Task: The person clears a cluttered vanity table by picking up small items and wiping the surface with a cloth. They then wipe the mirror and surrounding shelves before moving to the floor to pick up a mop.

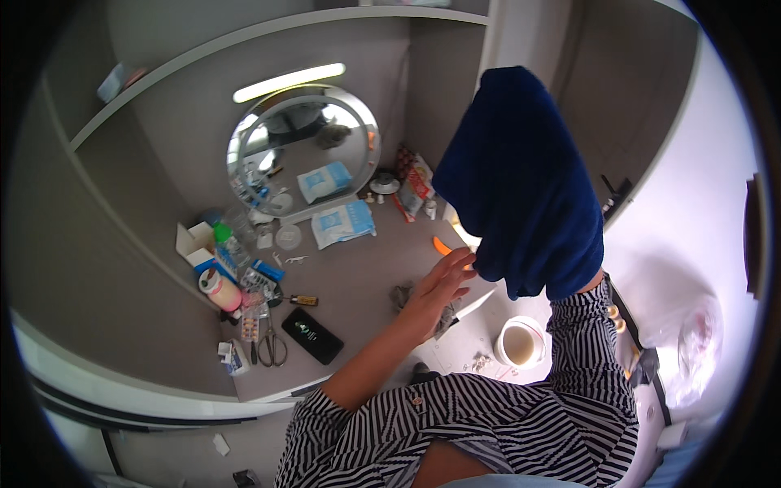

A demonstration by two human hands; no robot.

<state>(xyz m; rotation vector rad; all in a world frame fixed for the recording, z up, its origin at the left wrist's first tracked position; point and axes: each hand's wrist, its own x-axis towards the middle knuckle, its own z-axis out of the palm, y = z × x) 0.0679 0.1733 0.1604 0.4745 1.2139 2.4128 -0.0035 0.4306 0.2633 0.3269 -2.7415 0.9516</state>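
Note:
A dark blue plush cloth (518, 171) is draped over my right hand and wrist, in front of the desk's right end. The cloth hides that hand; only a strip of the wrist shows above the striped cuff. My left hand (434, 299) reaches up to the cloth's lower left edge with its fingers apart. Its fingertips meet that edge in the picture, but whether they touch it I cannot tell. Below the left hand, a crumpled grey cloth (447, 318) lies at the desk's edge, partly covered by the hand. An orange curved object (440, 245) shows behind the fingertips.
On the desk (360, 287) lie a black phone (312, 335), scissors (272, 349), a lighter (304, 300) and blister packs (250, 326). A round mirror (372, 137) stands behind a blue-white packet (343, 224). A white bucket (540, 326) with cloudy liquid is on the floor.

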